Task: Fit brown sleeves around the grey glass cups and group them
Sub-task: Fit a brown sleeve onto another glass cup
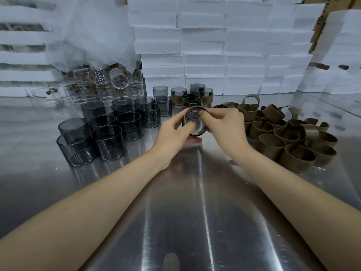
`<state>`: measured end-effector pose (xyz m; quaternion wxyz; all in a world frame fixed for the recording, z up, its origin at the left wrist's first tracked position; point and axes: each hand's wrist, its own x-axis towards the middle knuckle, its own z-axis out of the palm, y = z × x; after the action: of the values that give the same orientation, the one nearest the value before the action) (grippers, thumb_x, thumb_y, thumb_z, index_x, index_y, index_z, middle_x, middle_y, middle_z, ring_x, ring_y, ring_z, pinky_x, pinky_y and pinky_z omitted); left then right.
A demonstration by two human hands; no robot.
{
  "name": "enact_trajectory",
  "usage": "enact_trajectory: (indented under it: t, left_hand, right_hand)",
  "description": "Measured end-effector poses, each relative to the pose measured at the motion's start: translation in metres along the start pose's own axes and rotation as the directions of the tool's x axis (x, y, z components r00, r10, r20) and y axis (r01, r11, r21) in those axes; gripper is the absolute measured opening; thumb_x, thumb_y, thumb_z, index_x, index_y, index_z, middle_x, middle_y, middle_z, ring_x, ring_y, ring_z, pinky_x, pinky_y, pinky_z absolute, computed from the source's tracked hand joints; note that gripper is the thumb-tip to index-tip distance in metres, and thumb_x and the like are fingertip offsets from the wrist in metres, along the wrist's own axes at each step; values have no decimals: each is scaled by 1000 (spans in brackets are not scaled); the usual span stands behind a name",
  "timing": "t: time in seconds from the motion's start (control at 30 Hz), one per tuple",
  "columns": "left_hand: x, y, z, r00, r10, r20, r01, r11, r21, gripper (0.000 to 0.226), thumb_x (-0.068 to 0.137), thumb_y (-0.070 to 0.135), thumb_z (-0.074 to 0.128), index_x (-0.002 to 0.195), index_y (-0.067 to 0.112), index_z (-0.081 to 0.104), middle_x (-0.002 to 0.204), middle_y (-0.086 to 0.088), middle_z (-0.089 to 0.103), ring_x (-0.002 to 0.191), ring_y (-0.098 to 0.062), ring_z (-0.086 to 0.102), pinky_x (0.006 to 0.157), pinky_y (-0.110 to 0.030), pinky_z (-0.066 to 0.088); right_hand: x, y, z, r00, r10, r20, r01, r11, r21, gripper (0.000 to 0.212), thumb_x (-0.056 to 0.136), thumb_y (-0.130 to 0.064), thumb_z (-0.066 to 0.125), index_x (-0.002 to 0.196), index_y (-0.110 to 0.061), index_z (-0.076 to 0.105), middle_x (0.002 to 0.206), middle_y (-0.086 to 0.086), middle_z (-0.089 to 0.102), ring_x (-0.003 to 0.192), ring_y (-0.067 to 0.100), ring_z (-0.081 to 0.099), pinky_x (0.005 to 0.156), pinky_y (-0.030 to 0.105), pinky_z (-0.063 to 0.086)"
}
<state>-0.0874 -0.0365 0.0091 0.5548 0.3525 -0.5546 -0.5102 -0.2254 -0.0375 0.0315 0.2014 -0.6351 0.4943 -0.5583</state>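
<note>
The shiny steel table point(195, 212) lies nearest. Over it, the left hand point(175, 132) holds a round grey glass cup point(194, 122) while the right hand point(224, 124) pinches the brown band sleeve point(195, 108) around it. This looks like mid-fitting. Next, the sleeve needs seating evenly, then the cup joins the sleeved cups point(192, 96) just behind it.

Reflective brushed-steel tabletop point(191, 212). Stacked white polystyrene blocks point(214, 45) wall off 12 o'clock. Crumpled translucent plastic sheet point(93, 32) at 10 o'clock, brown cardboard panel point(317, 32) at 2.
</note>
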Motion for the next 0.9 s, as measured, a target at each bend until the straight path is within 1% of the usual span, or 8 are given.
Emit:
enact_trajectory:
  t: [0.1,0.27,0.43,0.57,0.63,0.77,0.83,0.9]
  left_hand:
    - [-1,0,0,1000,-5,2,5,1000,2,31,91,4,56,113,21,71,105,8,73,96,-13,71,74,-34,60]
    - [-1,2,0,999,-33,-3,33,999,8,38,91,-2,50,113,21,71,116,-1,70,102,-23,70,75,-33,60]
    - [-1,4,2,999,-40,1,40,999,21,46,91,-9,42,122,13,66,122,-7,66,103,-22,70,78,-37,61]
    - [-2,5,3,999,-45,15,44,998,46,45,92,-10,43,126,10,63,125,-10,64,103,-24,70,74,-31,60]
    - [-3,6,4,999,-40,25,39,998,55,42,93,-8,45,125,12,63,124,-9,64,102,-26,70,72,-26,59]
    - [-4,6,3,999,-42,4,42,999,-16,33,96,1,55,126,14,62,124,-8,64,95,-29,72,70,-25,58]
    - [-4,6,1,998,-48,-34,45,997,-70,29,96,8,58,124,11,63,121,-12,66,90,-32,73,68,-23,58]
    - [-2,7,0,995,-68,-70,61,993,-103,26,97,14,58,122,9,63,119,-14,67,83,-36,74,66,-22,58]
  right_hand:
    - [4,2,-3,998,54,22,-55,998,36,13,87,-23,69,90,-17,79,72,-10,72,79,6,69,80,39,58]
    - [8,6,-5,995,72,63,-74,997,18,11,85,-22,71,90,-17,79,72,7,73,80,26,71,78,48,58]
    - [12,8,-7,994,72,83,-72,997,-2,9,83,-20,74,91,-20,79,75,1,75,80,22,71,77,43,59]
    - [13,11,-9,993,61,105,-66,997,37,12,82,-18,76,94,-17,78,80,0,75,79,16,72,75,35,60]
    - [14,14,-10,994,50,97,-57,996,64,12,81,-19,77,94,-17,77,80,0,75,77,13,72,71,28,60]
    - [15,16,-11,994,46,94,-56,993,104,3,82,-32,76,81,-29,76,72,-12,73,70,-2,67,59,11,48]
    - [14,17,-10,982,104,156,-129,979,160,20,87,-41,68,81,-24,77,74,-8,74,69,-2,64,64,15,47]
    - [15,17,-6,936,244,252,-308,915,259,42,91,-48,60,93,-8,74,91,8,74,82,7,64,75,27,52]
